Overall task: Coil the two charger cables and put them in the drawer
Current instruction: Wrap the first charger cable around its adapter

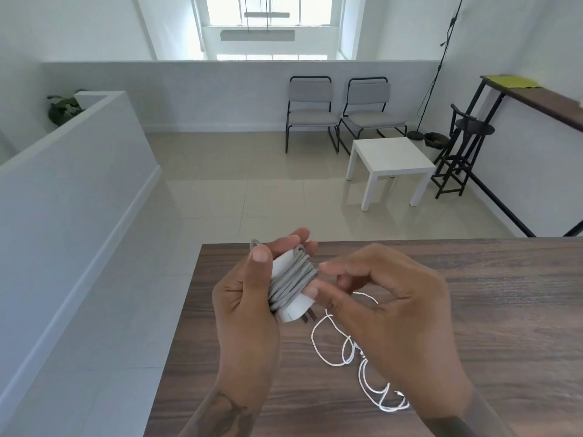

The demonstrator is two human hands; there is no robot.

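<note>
The left hand (244, 298) grips a white charger (295, 305) wrapped in grey cable (291, 280). The right hand (391, 307), fingers curled, touches the charger's side; whether it pinches anything is unclear. A white cable (344, 351) lies loose on the table (504, 310).

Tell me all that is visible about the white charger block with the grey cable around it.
The white charger block looks like smooth plastic, with rounded edges and metal prongs at its lower end, pointing down-right. A grey cable is wound around its middle in many tight turns; one grey end sticks up behind the fingers. It is held tilted above the wooden table. The left hand grips it, and the right hand touches its right side with the fingertips.
</note>
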